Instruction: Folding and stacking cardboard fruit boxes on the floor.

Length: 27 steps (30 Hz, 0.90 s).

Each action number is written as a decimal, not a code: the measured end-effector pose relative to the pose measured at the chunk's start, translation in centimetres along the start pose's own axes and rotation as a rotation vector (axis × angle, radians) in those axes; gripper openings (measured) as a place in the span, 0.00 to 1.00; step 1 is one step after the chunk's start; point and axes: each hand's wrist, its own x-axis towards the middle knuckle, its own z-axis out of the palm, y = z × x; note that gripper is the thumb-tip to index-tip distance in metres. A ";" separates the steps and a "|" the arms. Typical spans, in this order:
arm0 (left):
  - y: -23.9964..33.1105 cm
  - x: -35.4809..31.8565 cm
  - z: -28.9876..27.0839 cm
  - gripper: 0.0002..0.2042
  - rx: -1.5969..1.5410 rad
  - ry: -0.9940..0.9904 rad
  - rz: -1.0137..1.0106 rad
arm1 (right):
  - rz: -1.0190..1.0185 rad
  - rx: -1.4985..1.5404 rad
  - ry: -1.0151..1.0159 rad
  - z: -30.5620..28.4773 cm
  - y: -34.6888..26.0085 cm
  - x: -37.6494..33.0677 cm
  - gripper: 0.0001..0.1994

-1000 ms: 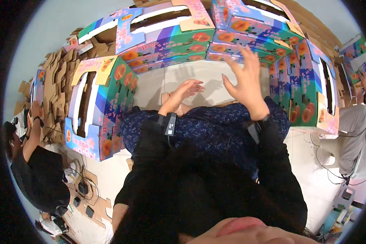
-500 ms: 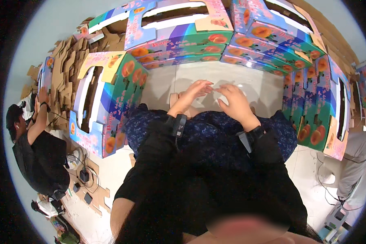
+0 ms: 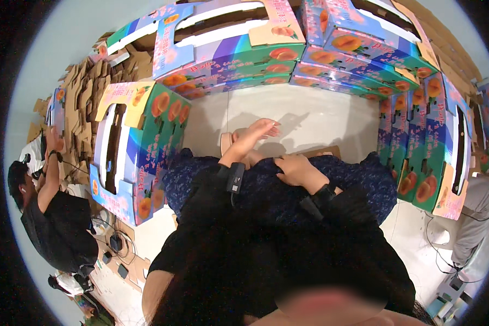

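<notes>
My left hand [image 3: 259,132] is held out over the pale floor just beyond my lap, fingers apart and nothing in them. My right hand [image 3: 299,169] lies palm down on the dark blue patterned skirt [image 3: 353,174] over my lap, its fingers loosely spread and empty. Nearest to the left hand stands a stack of printed cardboard fruit boxes [image 3: 160,122], green, blue and pink with peach pictures. Similar box stacks rise ahead on the left [image 3: 228,61] and on the right [image 3: 358,54]. Neither hand touches a box.
Another stack of boxes [image 3: 426,136] stands close on my right. Flattened brown cardboard [image 3: 79,117] piles up at the far left. A co-worker in black [image 3: 57,217] reaches toward a box there. Cables [image 3: 117,236] lie on the floor behind left; grey trousers [image 3: 475,209] show at right.
My hands have moved apart. The right hand has come back down onto my lap; the left has dropped slightly nearer to me. The view has shifted a little.
</notes>
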 end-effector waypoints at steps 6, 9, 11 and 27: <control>-0.4 0.5 -0.4 0.21 0.013 -0.010 -0.039 | 0.087 -0.066 -0.090 -0.5 0.2 0.1 0.19; -0.7 0.4 -0.5 0.22 0.013 -0.014 -0.005 | 0.055 -0.107 -0.068 0.4 0.4 0.0 0.19; -1.0 0.7 -0.4 0.22 0.029 -0.010 -0.012 | 0.050 -0.111 -0.042 0.6 0.5 0.0 0.19; 0.2 -0.6 0.0 0.22 0.053 0.007 0.016 | 0.117 0.315 0.894 -15.0 5.6 -1.7 0.32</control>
